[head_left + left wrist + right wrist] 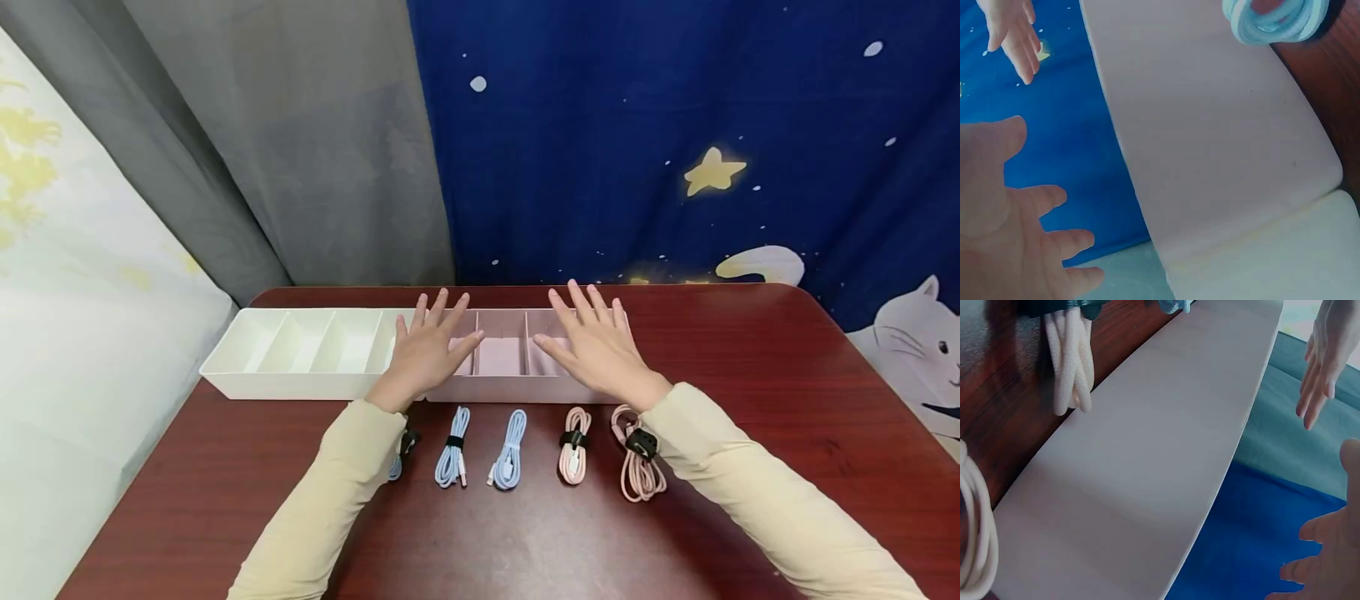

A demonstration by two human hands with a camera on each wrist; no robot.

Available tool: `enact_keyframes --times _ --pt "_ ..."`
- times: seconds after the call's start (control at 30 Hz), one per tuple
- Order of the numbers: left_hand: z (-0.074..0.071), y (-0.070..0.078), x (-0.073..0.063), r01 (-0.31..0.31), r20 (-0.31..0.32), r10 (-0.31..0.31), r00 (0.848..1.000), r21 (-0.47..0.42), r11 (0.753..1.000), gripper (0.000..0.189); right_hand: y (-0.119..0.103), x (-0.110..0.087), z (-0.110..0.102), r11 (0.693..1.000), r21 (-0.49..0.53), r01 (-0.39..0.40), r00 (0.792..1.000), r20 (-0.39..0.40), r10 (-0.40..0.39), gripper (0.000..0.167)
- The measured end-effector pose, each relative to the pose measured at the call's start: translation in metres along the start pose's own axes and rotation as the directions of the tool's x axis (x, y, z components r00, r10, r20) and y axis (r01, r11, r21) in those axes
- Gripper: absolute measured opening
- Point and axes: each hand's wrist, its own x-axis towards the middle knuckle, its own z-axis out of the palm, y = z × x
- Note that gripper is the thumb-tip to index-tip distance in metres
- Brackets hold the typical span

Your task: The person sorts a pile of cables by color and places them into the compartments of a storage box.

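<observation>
My left hand [427, 348], fingers spread, hovers over the join between a white divided box [300, 386] and a pink divided box [517, 390]. Over the pink box's right end is my right hand [596, 346], its fingers spread too. Nothing is in either palm. Before the boxes lies a row of coiled cables: a light blue cable with a black strap [452, 450], a plain-looking blue cable [510, 450], a pink cable [575, 450] and another strapped pink cable [641, 467]. One more blue cable [395, 468] is partly hidden by my left sleeve.
The boxes stand end to end along the back of a dark red wooden table [750, 358]. Behind it hang a grey curtain [315, 150] and a blue starry curtain [585, 150]. A pale patterned cloth [97, 333] is at the left.
</observation>
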Motion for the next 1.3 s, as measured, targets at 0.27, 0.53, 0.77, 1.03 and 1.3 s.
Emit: enact_keyframes --times 0.27,0.53,0.77,1.03,1.3 --pt "-0.011 -0.015 -0.009 -0.032 -0.048 0.028 0.998 -0.079 0.996 0.063 0.010 -0.009 -0.006 0.997 0.073 0.001 0.999 -0.032 0.001 0.071" --pt "-0.027 -0.035 -0.020 -0.045 -0.114 0.034 0.993 -0.091 0.995 0.065 0.023 -0.019 -0.009 0.995 0.095 -0.009 0.999 -0.037 0.013 0.068" --pt "-0.036 -0.051 -0.031 -0.034 -0.160 0.019 0.987 -0.090 0.995 0.059 0.032 -0.028 -0.011 0.993 0.117 -0.017 0.997 -0.068 0.025 0.065" --pt "-0.046 -0.073 -0.046 -0.053 -0.251 0.017 0.968 -0.140 0.989 0.053 0.043 -0.035 -0.014 0.986 0.163 -0.038 0.993 -0.108 0.056 0.060" --pt "-0.056 -0.094 -0.055 -0.076 -0.388 -0.006 0.921 -0.195 0.978 0.046 0.051 -0.040 -0.013 0.971 0.234 -0.052 0.984 -0.156 0.091 0.060"
